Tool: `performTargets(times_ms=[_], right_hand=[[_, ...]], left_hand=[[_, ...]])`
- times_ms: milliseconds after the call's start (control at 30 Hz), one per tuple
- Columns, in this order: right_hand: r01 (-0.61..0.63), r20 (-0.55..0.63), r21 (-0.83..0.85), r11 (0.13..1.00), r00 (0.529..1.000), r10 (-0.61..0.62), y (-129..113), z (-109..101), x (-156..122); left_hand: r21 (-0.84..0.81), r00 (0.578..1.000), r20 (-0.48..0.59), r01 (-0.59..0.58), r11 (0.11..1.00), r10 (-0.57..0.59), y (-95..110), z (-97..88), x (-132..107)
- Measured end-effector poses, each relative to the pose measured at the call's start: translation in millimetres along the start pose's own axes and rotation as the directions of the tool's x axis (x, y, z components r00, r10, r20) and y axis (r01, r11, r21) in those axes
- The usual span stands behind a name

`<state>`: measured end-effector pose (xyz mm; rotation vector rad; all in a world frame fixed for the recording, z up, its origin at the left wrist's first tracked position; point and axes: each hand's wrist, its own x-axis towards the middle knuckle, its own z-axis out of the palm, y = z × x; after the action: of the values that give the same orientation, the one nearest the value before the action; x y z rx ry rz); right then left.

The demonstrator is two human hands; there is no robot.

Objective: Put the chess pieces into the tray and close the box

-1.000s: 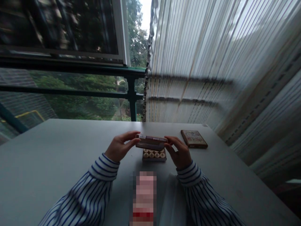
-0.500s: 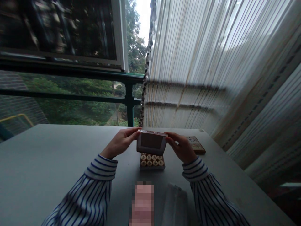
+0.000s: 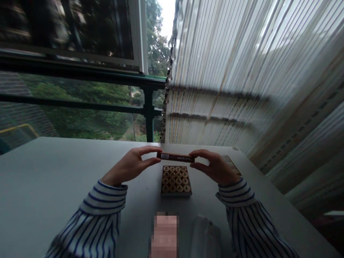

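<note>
— What have your fingers got?

— Your left hand (image 3: 129,165) pinches the left end of the box lid (image 3: 175,157) between thumb and fingers, and your right hand (image 3: 215,167) grips the right end the same way. You hold the lid level, seen edge-on (only its thin side with a label strip shows), lifted above the desk (image 3: 53,179).

— And what sits under it?

— Just below and a little nearer to you, the open box of round wooden pieces (image 3: 176,179) rests on the desk, its pieces packed in neat rows. The lid hangs over its far edge without touching it.

— Anything further out?

— Behind your right hand lies a flat printed card (image 3: 231,163), partly hidden by your knuckles. Striped sleeves cover both your forearms. Beyond the desk runs a dark green railing (image 3: 80,80) with trees behind it, and a pale striped curtain (image 3: 242,71) hangs on the right.
</note>
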<state>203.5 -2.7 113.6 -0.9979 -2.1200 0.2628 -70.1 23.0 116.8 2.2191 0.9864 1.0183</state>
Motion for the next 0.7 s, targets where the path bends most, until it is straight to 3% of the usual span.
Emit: performTargets(times_ms=[267, 567, 700], right_hand=[[0.075, 0.026, -0.204, 0.976, 0.997, -0.071, -7.8, -6.8, 0.0], [0.038, 0.038, -0.253, 0.967, 0.999, -0.030, -9.2, -9.6, 4.7], [0.082, 0.042, -0.206, 0.975, 0.996, -0.075, -2.8, -7.0, 9.9]], left_hand=[[0.209, 0.998, -0.010, -0.058, 0.976, 0.061, 1.8, 4.1, 0.0], [0.244, 0.995, -0.032, -0.089, 0.966, 0.100, -0.9, 6.3, 1.7], [0.230, 0.992, -0.058, -0.097, 0.968, 0.113, -4.4, 6.4, 2.2]])
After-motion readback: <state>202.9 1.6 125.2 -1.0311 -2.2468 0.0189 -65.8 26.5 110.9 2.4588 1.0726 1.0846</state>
